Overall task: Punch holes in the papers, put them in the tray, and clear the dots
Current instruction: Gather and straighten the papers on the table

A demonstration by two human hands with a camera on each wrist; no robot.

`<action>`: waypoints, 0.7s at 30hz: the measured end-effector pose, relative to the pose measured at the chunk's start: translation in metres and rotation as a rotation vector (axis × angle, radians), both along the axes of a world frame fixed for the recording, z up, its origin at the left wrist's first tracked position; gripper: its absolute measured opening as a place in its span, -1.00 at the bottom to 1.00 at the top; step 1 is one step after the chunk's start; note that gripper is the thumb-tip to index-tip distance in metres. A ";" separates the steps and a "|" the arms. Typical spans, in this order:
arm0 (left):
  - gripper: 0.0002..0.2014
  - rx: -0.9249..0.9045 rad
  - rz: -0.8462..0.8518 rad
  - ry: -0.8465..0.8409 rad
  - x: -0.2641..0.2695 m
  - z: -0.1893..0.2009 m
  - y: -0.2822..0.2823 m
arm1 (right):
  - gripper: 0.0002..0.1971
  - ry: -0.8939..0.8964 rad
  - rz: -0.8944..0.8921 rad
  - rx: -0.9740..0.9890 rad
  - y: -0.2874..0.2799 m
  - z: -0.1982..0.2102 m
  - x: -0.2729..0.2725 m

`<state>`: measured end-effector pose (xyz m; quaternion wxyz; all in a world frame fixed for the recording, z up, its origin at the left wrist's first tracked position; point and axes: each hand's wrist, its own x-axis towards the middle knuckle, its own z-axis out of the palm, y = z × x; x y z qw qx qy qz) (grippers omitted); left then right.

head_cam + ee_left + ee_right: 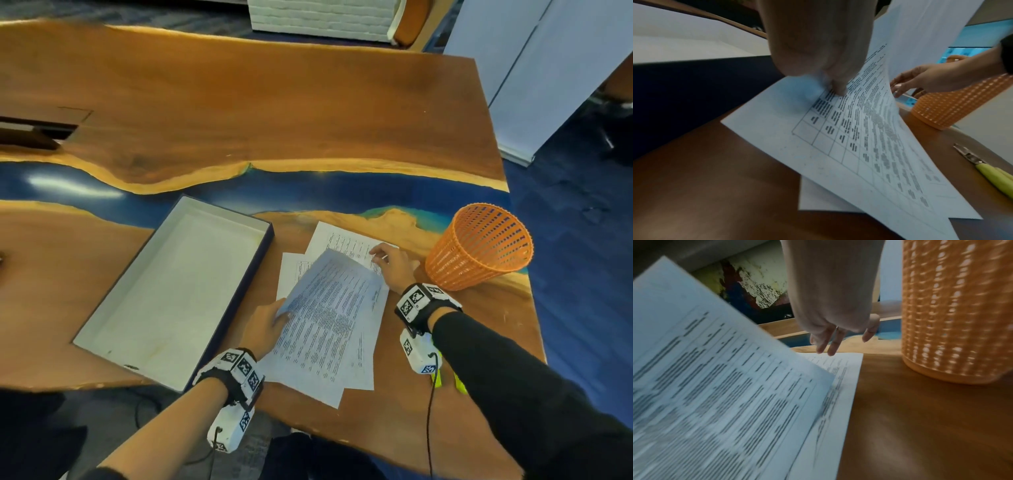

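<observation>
Several printed papers [342, 356] lie overlapped on the wooden table, right of the tray [226, 214], a shallow box with a white inside and navy walls [694, 97]. My left hand [282, 313] pinches the left edge of the top sheet [335, 301], whose far end is raised off the pile [715, 386]. In the left wrist view the left hand's fingertips [838, 91] sit on the printed papers [859, 146]. My right hand [378, 255] hovers with straight fingers [828, 347] over the far sheet [342, 240] and holds nothing. No paper dots are visible.
An orange mesh basket [479, 246] stands upright just right of the right hand [953, 104]. A yellow-handled plier-like tool [995, 177] lies on the table under my right wrist [460, 385]. The table's right edge [534, 308] runs close behind the basket.
</observation>
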<state>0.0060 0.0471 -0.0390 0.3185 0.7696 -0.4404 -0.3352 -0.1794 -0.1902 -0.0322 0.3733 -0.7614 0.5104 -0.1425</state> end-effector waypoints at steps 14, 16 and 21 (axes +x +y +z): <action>-0.91 0.068 0.034 0.061 0.025 -0.009 0.040 | -0.35 0.463 0.380 -0.063 -0.007 -0.022 0.044; -0.93 0.059 0.029 0.050 0.024 -0.008 0.040 | -0.37 0.495 0.369 -0.056 -0.006 -0.025 0.045; -0.89 0.052 0.018 0.068 0.026 -0.007 0.039 | -0.41 0.451 0.296 0.053 -0.010 -0.031 0.043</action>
